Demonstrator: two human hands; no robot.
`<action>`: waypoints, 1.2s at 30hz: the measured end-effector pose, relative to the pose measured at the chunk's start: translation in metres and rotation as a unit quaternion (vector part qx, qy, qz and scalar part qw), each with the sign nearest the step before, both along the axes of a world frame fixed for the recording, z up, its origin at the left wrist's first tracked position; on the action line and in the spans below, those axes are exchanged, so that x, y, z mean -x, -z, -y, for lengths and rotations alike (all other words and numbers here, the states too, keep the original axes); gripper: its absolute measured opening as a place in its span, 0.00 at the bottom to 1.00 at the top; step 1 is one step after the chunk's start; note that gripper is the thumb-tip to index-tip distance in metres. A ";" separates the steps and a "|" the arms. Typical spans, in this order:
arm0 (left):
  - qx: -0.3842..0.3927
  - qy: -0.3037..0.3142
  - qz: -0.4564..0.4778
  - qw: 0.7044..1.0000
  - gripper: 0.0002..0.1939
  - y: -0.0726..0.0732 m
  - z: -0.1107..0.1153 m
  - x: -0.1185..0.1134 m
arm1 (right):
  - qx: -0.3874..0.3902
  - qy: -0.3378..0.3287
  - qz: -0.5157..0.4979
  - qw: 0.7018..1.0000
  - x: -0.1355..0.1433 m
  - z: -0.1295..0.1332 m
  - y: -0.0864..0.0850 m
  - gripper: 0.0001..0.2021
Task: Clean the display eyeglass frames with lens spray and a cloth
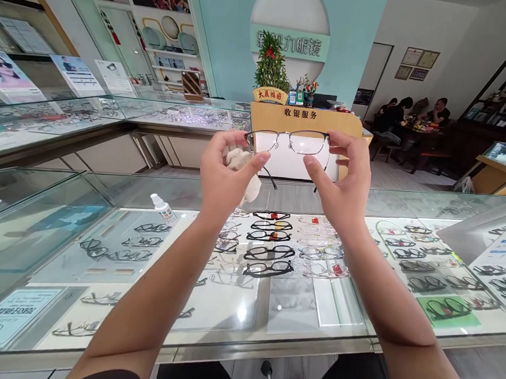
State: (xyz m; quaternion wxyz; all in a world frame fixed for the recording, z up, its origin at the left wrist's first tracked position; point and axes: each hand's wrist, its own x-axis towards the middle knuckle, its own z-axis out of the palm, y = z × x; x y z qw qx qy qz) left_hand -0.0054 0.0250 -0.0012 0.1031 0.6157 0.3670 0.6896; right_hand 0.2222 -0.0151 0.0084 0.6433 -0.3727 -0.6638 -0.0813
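A pair of dark-topped glasses is held up above the glass display case, its lenses side by side and its temple arms hanging down behind. My left hand grips the frame's left end with thumb and fingers, and a crumpled pale cloth is tucked in that same hand. At the frame's right end, my right hand is closed on the glasses. A white spray bottle lies tilted on the case, left of my hands.
Rows of glasses lie inside the glass-topped case below my hands. Beyond it stand more display cases and a wooden counter with a plant. Several people sit at a table at the back right.
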 end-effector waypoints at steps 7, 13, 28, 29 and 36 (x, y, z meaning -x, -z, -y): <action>-0.115 -0.116 -0.049 0.985 0.29 -0.001 0.013 -0.008 | 0.047 -0.009 0.013 0.999 -0.005 -0.018 0.010 0.24; -0.150 -0.160 -0.098 0.971 0.29 -0.001 0.015 -0.007 | 0.084 -0.022 0.011 0.996 -0.008 -0.020 0.011 0.24; -0.187 -0.176 -0.120 0.959 0.30 -0.002 0.016 -0.007 | 0.145 -0.042 -0.003 0.988 -0.005 -0.016 0.007 0.22; -0.192 -0.180 -0.122 0.957 0.30 -0.002 0.015 -0.007 | 0.143 -0.041 -0.002 0.989 -0.005 -0.017 0.008 0.22; -0.122 -0.133 -0.124 0.976 0.27 -0.001 0.018 -0.006 | 0.077 -0.027 0.016 0.997 -0.009 -0.026 0.017 0.23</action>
